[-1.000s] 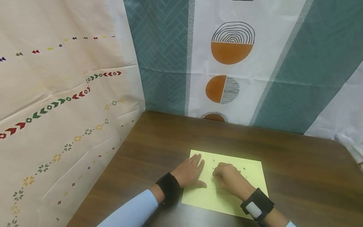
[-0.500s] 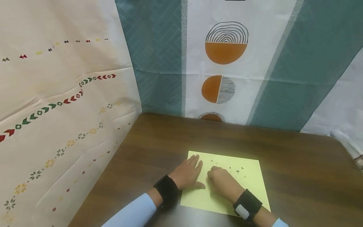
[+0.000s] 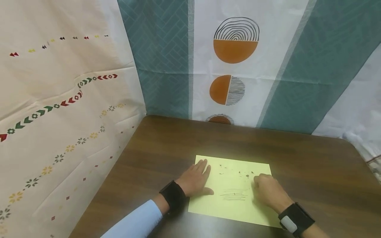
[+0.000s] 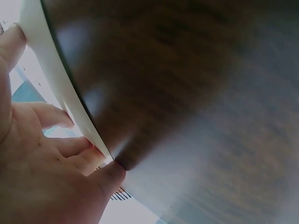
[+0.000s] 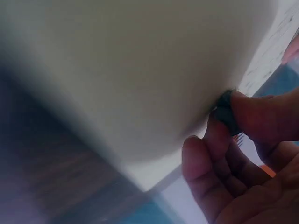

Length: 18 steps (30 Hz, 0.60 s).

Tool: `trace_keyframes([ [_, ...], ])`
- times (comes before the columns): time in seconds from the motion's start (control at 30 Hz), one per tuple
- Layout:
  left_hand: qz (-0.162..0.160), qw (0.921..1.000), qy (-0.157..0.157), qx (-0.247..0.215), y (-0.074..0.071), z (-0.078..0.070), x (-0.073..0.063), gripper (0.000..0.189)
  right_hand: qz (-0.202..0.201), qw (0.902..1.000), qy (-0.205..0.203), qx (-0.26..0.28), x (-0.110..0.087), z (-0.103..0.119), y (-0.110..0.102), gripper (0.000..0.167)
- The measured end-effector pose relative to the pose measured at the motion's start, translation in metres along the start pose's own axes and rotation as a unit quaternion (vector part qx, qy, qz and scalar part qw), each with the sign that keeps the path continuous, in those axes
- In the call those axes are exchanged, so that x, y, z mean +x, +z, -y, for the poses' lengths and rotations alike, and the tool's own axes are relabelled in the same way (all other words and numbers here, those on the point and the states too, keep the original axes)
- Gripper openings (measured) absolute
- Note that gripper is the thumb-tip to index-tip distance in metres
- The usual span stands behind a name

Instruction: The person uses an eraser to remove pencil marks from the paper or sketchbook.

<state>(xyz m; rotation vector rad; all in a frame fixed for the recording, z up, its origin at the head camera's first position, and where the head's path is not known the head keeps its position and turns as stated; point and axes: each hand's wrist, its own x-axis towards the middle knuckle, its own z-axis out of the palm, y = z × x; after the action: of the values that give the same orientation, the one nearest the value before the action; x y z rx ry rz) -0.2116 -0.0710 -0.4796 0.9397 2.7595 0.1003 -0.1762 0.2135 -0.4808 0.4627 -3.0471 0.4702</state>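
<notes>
A yellow sheet of paper lies on the brown table, with pencil scribbles near its middle. Several dark crumbs are scattered across its upper part. My left hand rests flat on the sheet's left side, fingers spread; the left wrist view shows its fingertips along the paper's edge. Over the right part of the sheet is my right hand, fingers curled. In the right wrist view its thumb and fingers pinch a small dark blue-grey lump, apparently an eraser. The head view hides this piece behind the hand.
The brown table extends around the paper. A cream embroidered cloth hangs along the left side. Behind the table's far edge hangs a green and white curtain with orange half-circles.
My right hand has moved from the sheet's middle to its right side, uncovering the scribbles and crumbs. The left hand stays in place on the paper. The head view has shifted slightly.
</notes>
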Motion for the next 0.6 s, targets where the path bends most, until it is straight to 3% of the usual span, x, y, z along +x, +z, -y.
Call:
trace_keyframes([
  [0.17,-0.001,1.0000,0.004,0.000,0.0001,0.0014,-0.0026,0.088,-0.001,0.9998,-0.021,0.005,-0.0025,-0.0093,0.0000,0.038],
  [0.37,-0.003,1.0000,0.004,0.003,-0.0014,0.0007,-0.0027,0.088,-0.010,0.9998,-0.001,0.015,-0.0040,-0.0092,-0.0015,0.040],
  [0.6,-0.003,1.0000,0.004,0.001,-0.0019,-0.0008,-0.0023,0.087,-0.016,0.9997,-0.013,0.010,-0.0061,-0.0088,-0.0030,0.037],
])
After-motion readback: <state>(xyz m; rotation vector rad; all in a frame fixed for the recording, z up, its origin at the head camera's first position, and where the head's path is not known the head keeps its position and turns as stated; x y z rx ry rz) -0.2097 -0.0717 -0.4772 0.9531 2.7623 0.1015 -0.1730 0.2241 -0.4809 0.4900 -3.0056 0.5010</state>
